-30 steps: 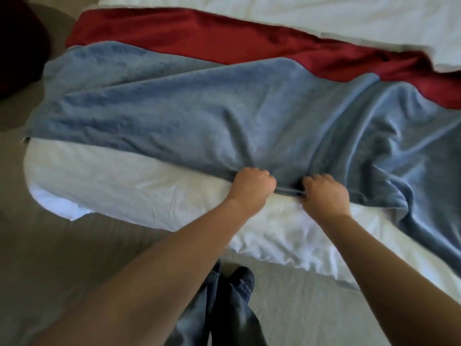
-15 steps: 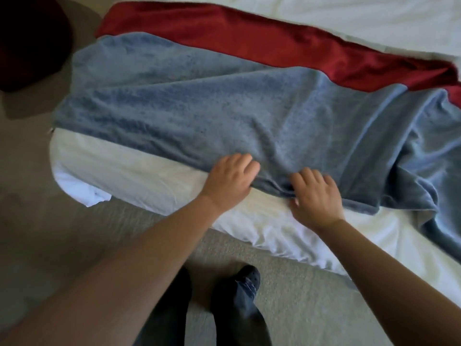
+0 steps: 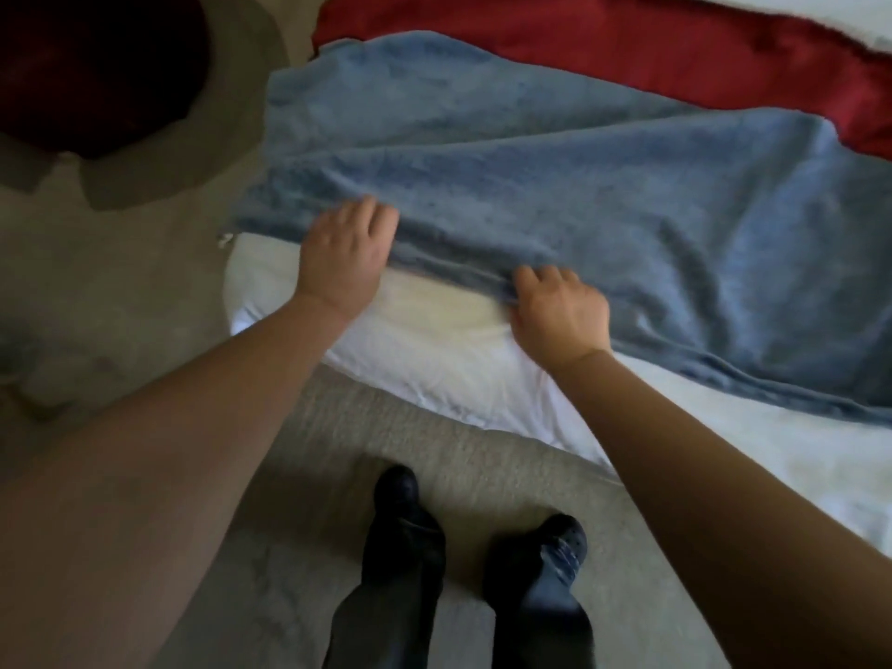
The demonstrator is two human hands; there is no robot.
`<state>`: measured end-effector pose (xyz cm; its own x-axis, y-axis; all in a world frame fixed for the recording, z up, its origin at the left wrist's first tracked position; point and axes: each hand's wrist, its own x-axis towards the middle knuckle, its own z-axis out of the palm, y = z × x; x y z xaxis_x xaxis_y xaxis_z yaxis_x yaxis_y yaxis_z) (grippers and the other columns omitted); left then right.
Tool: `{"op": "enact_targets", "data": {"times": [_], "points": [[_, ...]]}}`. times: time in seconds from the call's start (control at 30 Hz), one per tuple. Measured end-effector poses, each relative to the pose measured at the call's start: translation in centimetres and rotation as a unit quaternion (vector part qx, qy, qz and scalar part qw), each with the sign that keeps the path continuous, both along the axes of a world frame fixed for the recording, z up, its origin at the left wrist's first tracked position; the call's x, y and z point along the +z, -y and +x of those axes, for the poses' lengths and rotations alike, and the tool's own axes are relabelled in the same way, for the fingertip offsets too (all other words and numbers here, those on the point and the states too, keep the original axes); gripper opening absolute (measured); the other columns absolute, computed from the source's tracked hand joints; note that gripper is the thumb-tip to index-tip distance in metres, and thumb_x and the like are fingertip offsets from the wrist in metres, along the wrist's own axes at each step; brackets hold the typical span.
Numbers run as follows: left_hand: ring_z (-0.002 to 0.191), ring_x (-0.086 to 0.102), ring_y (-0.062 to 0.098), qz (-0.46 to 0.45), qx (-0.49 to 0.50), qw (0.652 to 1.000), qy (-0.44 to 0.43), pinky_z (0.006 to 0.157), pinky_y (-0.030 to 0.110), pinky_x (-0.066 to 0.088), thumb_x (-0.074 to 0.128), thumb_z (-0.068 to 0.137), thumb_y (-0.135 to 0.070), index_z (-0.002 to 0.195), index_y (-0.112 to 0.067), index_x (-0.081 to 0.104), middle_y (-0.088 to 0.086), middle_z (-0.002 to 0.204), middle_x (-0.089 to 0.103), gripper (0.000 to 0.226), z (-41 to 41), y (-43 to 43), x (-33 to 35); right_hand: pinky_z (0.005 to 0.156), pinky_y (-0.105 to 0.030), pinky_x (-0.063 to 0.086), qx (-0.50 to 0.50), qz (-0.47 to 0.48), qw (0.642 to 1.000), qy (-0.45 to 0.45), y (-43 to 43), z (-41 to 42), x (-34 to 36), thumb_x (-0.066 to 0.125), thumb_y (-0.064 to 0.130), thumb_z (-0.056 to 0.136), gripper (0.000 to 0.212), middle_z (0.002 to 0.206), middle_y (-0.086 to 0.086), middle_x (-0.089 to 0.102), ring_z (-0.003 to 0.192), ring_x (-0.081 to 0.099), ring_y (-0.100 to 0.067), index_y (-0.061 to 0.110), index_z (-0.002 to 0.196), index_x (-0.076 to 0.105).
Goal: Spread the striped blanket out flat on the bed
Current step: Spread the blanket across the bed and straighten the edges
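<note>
Since half a second ago, our left hand (image 3: 345, 255) has slid away from our right hand (image 3: 560, 316) toward the bed's corner, so the two now sit well apart.

The striped blanket (image 3: 579, 185), a soft blue cloth with a red band (image 3: 627, 45) on the side farthest from the bed's near edge, lies across the top of the bed (image 3: 434, 369). It stops short of the near edge and leaves a strip of white bedding bare. Folds remain in it toward the bed's right. At the corner, its end reaches past the bed.

The left hand lies flat on the blanket by the bed's corner, fingers fairly straight and pressing down. The right hand sits farther along the near edge, and its fingers curl onto the blue hem and appear to pinch a ridge of it.

Beside the bed is pale carpet (image 3: 362, 427), where our two dark shoes (image 3: 400, 514) stand. A dark red shape (image 3: 96, 65) sits on the floor beyond the corner.

We judge that a hard tug toward the near edge could slide the overhanging end off the corner. Pressing with the left hand while the right pulls could also bunch new folds between them or drag the white bedding.
</note>
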<state>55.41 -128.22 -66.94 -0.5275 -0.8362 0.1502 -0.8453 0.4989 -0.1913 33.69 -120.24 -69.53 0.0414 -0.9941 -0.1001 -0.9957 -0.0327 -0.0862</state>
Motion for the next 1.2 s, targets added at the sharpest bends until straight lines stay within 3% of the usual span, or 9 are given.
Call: {"op": "enact_targets", "data": {"times": [0.17,0.27,0.5,0.6,0.7,0.8,0.9,1.07,1.2], "points": [[0.058,0.056,0.034,0.085,-0.024,0.996,-0.007,0.047,0.035,0.044,0.058,0.070,0.010,0.073,-0.001,0.058,0.019,0.066,0.055,0.011,5.6,1.6,0.2,0.057,-0.033,0.031,-0.035,0.025,0.999,-0.032,1.1,1.6,-0.9,0.053,0.016,0.086,0.016,0.090,-0.018,0.063,0.082,0.061,-0.037,0.007,0.097,0.058],[0.065,0.057,0.033,0.148,-0.025,0.988,-0.021,0.050,0.033,0.041,0.059,0.072,0.005,0.080,-0.001,0.060,0.016,0.073,0.058,0.010,6.8,1.2,-0.4,0.056,-0.030,0.032,-0.066,0.037,0.996,-0.047,1.9,2.4,-0.9,0.052,0.013,0.085,0.012,0.085,-0.017,0.065,0.077,0.062,-0.036,0.007,0.091,0.059],[0.048,0.050,0.024,0.156,-0.080,0.984,-0.033,0.044,0.021,0.028,0.071,0.052,0.005,0.060,-0.006,0.054,0.007,0.055,0.050,0.022,9.3,-0.5,-0.8,0.055,-0.028,0.032,-0.077,0.078,0.992,-0.057,-1.8,4.9,0.0,0.052,0.018,0.084,0.016,0.083,-0.012,0.068,0.073,0.064,-0.033,0.009,0.092,0.062],[0.043,0.050,0.024,0.156,-0.095,0.983,0.001,0.040,0.022,0.032,0.073,0.040,0.010,0.055,-0.007,0.054,0.007,0.052,0.050,0.030,11.0,-0.7,-0.6,0.049,-0.025,0.031,-0.050,0.065,0.996,-0.022,-3.0,6.9,1.0,0.066,0.013,0.074,0.008,0.066,-0.010,0.066,0.055,0.061,-0.030,0.008,0.079,0.064],[0.044,0.053,0.025,0.142,-0.060,0.987,0.038,0.039,0.025,0.039,0.074,0.038,0.014,0.054,-0.004,0.055,0.011,0.051,0.052,0.030,13.6,-0.3,-0.2,0.040,-0.020,0.028,-0.014,0.001,0.999,0.041,-3.6,10.1,2.1,0.080,0.005,0.049,0.024,0.049,-0.008,0.058,0.037,0.053,-0.026,0.007,0.059,0.058],[0.059,0.059,0.034,0.159,0.049,0.985,0.050,0.051,0.037,0.047,0.069,0.056,0.014,0.065,0.001,0.059,0.020,0.065,0.057,0.018,16.4,0.4,-0.1,0.041,-0.019,0.028,0.018,-0.008,0.996,0.092,-3.3,13.9,2.3,0.078,0.007,0.049,0.023,0.055,-0.007,0.059,0.044,0.055,-0.026,0.009,0.061,0.059],[0.071,0.059,0.037,0.149,0.107,0.982,0.045,0.059,0.039,0.045,0.068,0.063,0.005,0.076,0.001,0.059,0.021,0.075,0.059,0.016,18.1,0.3,-0.3,0.042,-0.023,0.032,0.044,-0.012,0.992,0.117,-2.9,16.1,1.6,0.071,0.006,0.058,0.014,0.060,-0.008,0.060,0.050,0.056,-0.027,0.007,0.067,0.061],[0.079,0.058,0.030,0.155,-0.007,0.988,0.025,0.060,0.034,0.042,0.075,0.065,-0.013,0.088,-0.007,0.058,0.011,0.087,0.059,0.029,15.2,-1.5,-0.6,0.042,-0.026,0.039,0.049,-0.041,0.994,0.085,-4.7,13.6,0.7,0.069,0.001,0.060,0.021,0.066,-0.004,0.061,0.055,0.057,-0.024,0.011,0.078,0.067],[0.050,0.054,0.025,0.133,-0.103,0.986,0.013,0.042,0.027,0.040,0.072,0.047,0.007,0.063,-0.006,0.059,0.009,0.060,0.055,0.024,12.5,-2.6,-0.3,0.054,-0.030,0.046,0.058,-0.076,0.995,0.018,-6.4,9.9,0.3,0.074,0.002,0.061,0.025,0.072,-0.006,0.062,0.063,0.060,-0.025,0.011,0.084,0.070]]}}
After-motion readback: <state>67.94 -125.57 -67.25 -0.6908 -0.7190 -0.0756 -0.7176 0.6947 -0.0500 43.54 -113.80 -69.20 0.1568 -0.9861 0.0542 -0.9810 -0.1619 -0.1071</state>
